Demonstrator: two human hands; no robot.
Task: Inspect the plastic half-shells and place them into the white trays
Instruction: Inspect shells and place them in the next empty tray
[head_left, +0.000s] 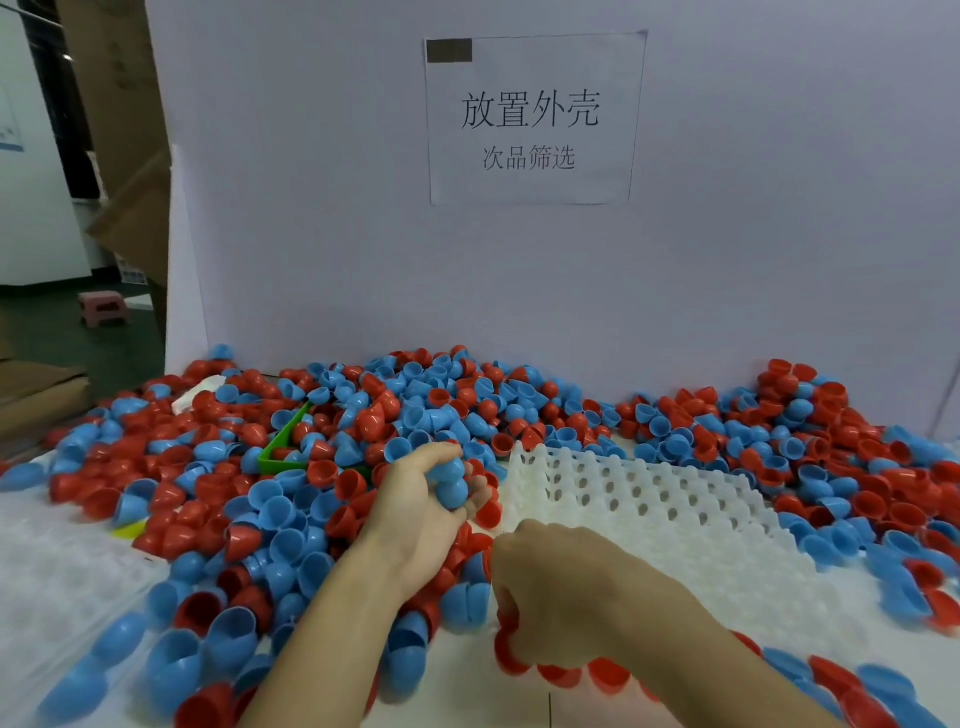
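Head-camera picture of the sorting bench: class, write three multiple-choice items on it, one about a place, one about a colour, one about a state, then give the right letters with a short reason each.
1. Where does the white tray lie?
A. right of the left hand
B. left of the green tray
C. on the floor

2. What colour are the half-shells in the left hand?
A. red
B. blue
C. green

3. In what state are the white tray's visible pockets?
A. all filled with shells
B. empty
C. covered by a lid

Answers:
1. A: the white tray sits right of the left hand, while the green tray lies further left in the pile of half-shells.
2. B: the fingers curl round blue half-shells; the right hand is the one among red half-shells.
3. B: every pocket in view shows bare white plastic.
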